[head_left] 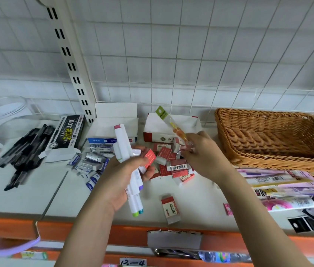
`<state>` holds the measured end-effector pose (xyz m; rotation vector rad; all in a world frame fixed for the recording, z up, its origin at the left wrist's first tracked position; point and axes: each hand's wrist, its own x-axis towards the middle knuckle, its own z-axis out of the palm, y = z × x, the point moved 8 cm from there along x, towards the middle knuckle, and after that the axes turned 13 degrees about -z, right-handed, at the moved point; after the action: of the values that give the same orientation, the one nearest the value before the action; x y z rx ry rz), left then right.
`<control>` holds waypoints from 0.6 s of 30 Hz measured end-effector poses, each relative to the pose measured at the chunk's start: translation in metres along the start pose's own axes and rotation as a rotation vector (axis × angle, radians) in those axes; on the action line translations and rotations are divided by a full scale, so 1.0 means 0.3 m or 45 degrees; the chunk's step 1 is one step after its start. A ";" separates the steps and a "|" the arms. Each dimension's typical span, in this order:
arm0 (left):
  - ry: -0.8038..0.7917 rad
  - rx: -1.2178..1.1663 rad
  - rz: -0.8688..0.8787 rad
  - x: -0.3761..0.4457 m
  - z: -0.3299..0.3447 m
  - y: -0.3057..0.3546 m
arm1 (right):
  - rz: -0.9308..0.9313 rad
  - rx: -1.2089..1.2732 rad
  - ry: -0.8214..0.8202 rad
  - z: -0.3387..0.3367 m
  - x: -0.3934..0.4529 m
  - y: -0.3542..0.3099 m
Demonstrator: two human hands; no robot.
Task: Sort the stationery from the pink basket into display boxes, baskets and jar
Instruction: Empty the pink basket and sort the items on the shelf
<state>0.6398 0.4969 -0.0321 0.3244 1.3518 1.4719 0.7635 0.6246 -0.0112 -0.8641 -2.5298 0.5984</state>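
Note:
My left hand (122, 178) grips a bundle of white double-ended markers (127, 151) together with a red eraser (149, 158), held upright above the shelf. My right hand (203, 153) pinches a clear packaged pen with a green header card (169, 122), tilted up to the left. Under both hands lies a heap of red 2B erasers (177, 167) in front of a red and white display box (168, 132). Blue and white erasers (92, 163) lie before a white display box (115, 120). The wicker basket (271, 160) stands at the right.
Black pens (25, 151) lie loose at the left beside a black pen box (69, 132) and a clear jar (7, 116). Packaged pens (287, 187) are piled below the wicker basket. One red eraser (171, 209) lies alone near the orange shelf edge (94, 231).

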 end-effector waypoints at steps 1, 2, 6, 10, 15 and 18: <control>0.016 -0.031 -0.010 0.000 -0.006 -0.002 | -0.004 -0.024 -0.015 0.003 0.002 -0.004; 0.031 -0.042 -0.017 -0.002 -0.007 -0.002 | 0.000 -0.035 -0.022 0.006 0.003 -0.005; 0.112 0.080 -0.005 -0.009 0.002 0.006 | 0.047 -0.049 -0.019 0.006 0.000 0.003; 0.177 0.196 0.008 0.015 0.034 0.016 | 0.133 0.031 -0.047 -0.011 -0.013 0.024; 0.201 0.241 -0.091 0.067 0.104 0.010 | 0.170 0.064 0.035 -0.084 -0.072 0.071; 0.193 0.216 -0.145 0.080 0.125 -0.004 | 0.168 0.102 0.083 -0.112 -0.123 0.103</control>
<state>0.6596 0.5369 -0.0313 0.2436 1.5959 1.3116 0.8217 0.6318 -0.0077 -1.0098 -2.3873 0.6961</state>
